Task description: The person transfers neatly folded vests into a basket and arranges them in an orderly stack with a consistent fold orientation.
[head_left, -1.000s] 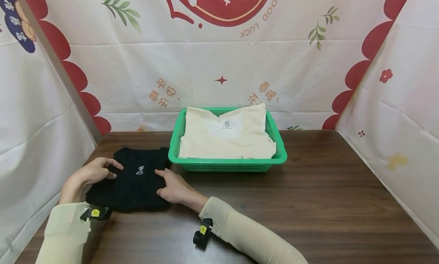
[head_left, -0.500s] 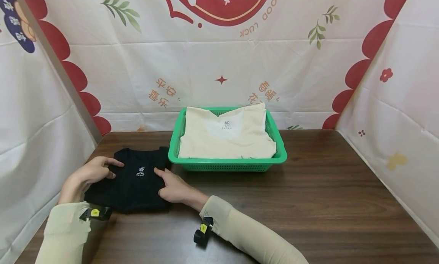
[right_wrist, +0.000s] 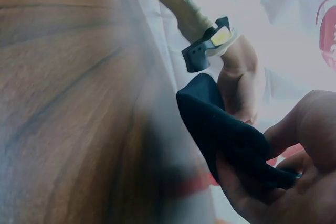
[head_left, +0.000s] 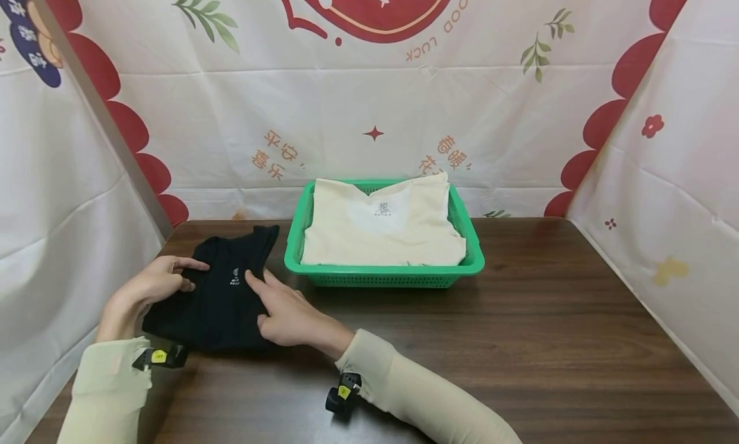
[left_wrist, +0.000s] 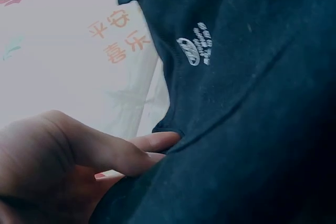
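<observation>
A folded black T-shirt (head_left: 222, 309) with a small white print near its neckline lies toward the left of the table in the head view. At its left side my left hand (head_left: 151, 283) pinches the cloth; in the left wrist view the thumb and fingers meet at the edge of the shirt (left_wrist: 247, 87). My right hand (head_left: 291, 312) grips the opposite side, and its far right corner sticks up. In the right wrist view the dark cloth (right_wrist: 226, 135) is bunched between the right thumb and fingers, raised off the table at that side.
A green plastic basket (head_left: 383, 280) stands at the back middle, just right of the shirt. Folded cream T-shirts or one such shirt (head_left: 340, 239) fill it. Printed white curtains (head_left: 231, 123) hang behind and at both sides of the brown wooden table (head_left: 548, 341).
The shirt's right side has been drawn left and lifted, and its far right corner now points up. My right hand has shifted slightly left with it; the left hand has barely moved.
</observation>
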Demonstrator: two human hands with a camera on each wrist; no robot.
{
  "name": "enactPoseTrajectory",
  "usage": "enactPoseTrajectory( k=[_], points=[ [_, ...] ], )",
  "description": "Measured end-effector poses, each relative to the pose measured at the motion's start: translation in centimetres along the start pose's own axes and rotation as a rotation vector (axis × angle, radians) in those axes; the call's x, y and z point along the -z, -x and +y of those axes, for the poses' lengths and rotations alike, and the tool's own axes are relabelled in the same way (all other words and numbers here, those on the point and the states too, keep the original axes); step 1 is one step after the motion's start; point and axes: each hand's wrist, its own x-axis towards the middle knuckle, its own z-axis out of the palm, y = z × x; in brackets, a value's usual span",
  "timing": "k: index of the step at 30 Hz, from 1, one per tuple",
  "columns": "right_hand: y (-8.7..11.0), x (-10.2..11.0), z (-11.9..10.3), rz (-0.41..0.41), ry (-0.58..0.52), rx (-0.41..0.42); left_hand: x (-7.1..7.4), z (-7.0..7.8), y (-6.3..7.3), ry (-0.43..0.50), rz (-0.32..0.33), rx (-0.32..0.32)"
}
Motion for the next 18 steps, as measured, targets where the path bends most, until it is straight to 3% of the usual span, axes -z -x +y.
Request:
enactPoseTrajectory(
  k=[5, 12, 18],
  points=[
    [0.5, 0.7, -0.8, 0.018, -0.016, 0.067, 0.0, 0.5, 0.0, 0.019, 0.003, -0.034],
    [1.4, 2.1, -2.1, 0.047, -0.030, 0.087, 0.3, 1.9, 0.0, 0.077, 0.013, -0.091],
    [2.0, 4.0, -2.7, 0.082, -0.043, 0.098, 0.4, 3.6, 0.7, 0.080, 0.061, -0.083]
  ],
)
